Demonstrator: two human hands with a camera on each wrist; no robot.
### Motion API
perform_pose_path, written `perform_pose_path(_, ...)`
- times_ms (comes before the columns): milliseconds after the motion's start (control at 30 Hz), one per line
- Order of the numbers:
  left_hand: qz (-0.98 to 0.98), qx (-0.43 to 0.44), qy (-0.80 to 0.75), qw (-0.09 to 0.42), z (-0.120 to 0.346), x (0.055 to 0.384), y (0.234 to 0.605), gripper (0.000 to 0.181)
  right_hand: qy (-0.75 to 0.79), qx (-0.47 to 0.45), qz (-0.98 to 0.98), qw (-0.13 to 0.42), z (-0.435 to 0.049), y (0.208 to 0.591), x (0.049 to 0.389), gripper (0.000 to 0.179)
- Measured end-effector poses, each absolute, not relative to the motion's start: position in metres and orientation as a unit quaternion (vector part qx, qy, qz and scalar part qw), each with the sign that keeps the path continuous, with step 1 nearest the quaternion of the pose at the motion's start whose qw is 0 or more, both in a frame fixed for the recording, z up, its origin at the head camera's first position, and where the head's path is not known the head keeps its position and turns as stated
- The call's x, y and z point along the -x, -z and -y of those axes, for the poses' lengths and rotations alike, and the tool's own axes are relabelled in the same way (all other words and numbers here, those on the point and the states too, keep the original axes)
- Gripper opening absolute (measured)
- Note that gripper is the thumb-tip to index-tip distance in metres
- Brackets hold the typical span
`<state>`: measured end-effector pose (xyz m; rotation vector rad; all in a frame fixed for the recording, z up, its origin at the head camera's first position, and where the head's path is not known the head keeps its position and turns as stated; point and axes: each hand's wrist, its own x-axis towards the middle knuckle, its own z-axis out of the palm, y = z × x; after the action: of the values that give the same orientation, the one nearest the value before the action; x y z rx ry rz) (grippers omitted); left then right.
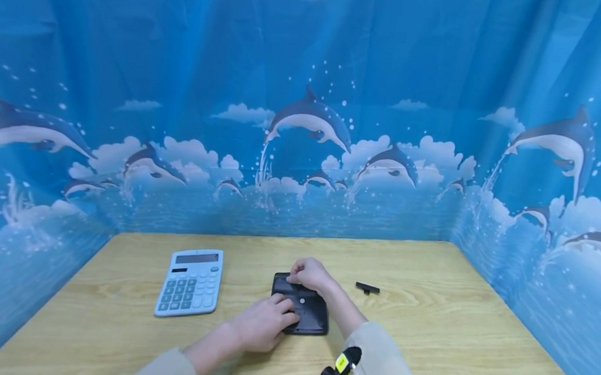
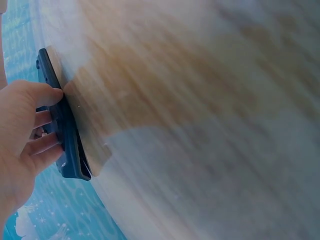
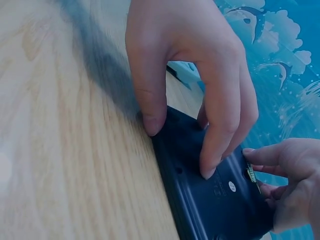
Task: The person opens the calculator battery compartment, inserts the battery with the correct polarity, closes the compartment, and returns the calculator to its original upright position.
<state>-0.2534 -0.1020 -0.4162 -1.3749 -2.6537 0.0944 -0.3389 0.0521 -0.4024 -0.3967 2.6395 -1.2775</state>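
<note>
A black calculator (image 1: pixel 314 315) lies back side up on the table, a small white round sticker on its back. My left hand (image 1: pixel 265 323) holds it by the near left part; in the right wrist view the left thumb (image 3: pixel 154 122) is at the edge and fingertips (image 3: pixel 209 170) press the back. At the far end my right hand (image 1: pixel 312 274) has thumb and fingers bent about the calculator's edge. Between them shows a small green-marked piece, apparently a battery (image 3: pixel 251 175), partly hidden. In the left wrist view the left hand (image 2: pixel 22 135) grips the calculator's side (image 2: pixel 65 120).
A light blue calculator (image 1: pixel 190 283) lies face up at the left. To the right of the black calculator is a small black strip with a tab, like a battery cover (image 1: pixel 368 288). A blue dolphin-print curtain (image 1: pixel 299 210) encloses the wooden table (image 1: pixel 425 330).
</note>
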Motion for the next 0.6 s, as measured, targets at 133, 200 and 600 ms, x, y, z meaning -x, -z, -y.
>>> perform_pose_path(133,0.886,0.457,-0.031,0.076,0.103,0.2533,0.4154,0.035,0.436,0.127,-0.887,0.086,-0.0508,0.402,0.3375,0.012)
perform_pose_path(200,0.885,0.458,-0.034,0.079,0.1031,0.2533,0.4157,0.035,0.439,0.126,-0.885,0.087,-0.0506,0.4021,0.3371,0.012)
perform_pose_path(600,0.885,0.458,-0.031,0.075,0.1017,0.2536,0.4158,0.035,0.436,0.132,-0.886,0.082,-0.0521,0.4039,0.3367,0.012)
